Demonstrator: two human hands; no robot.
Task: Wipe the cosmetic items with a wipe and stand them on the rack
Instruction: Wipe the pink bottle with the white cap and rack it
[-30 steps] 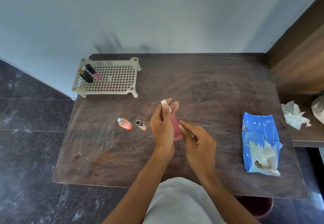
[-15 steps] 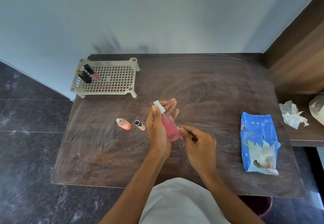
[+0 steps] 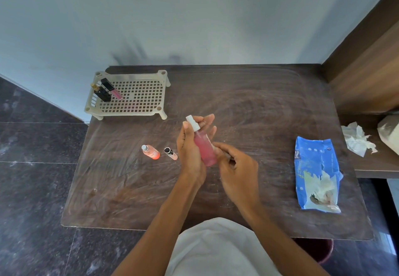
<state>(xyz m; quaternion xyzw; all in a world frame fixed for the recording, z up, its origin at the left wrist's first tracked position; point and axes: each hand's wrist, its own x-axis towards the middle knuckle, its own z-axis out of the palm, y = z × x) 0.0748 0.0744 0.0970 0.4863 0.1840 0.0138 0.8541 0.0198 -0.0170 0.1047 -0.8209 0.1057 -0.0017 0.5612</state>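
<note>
My left hand grips a pink spray bottle with a white cap, tilted with the cap up and to the left, above the middle of the table. My right hand is curled against the bottle's lower side; a bit of white wipe shows between its fingers. The cream rack stands at the table's far left corner with a black bottle and a pink lip gloss on its left end. A small orange bottle and a small tube with a black cap lie left of my hands.
A torn blue wipes pack lies on the dark wooden table to the right. Crumpled used wipes sit on a lower shelf at far right. A wall runs behind the table, and dark floor lies to the left.
The pink bottle has tilted from near upright to leaning left in my left hand, showing more of its body. My right hand stays at its lower end.
</note>
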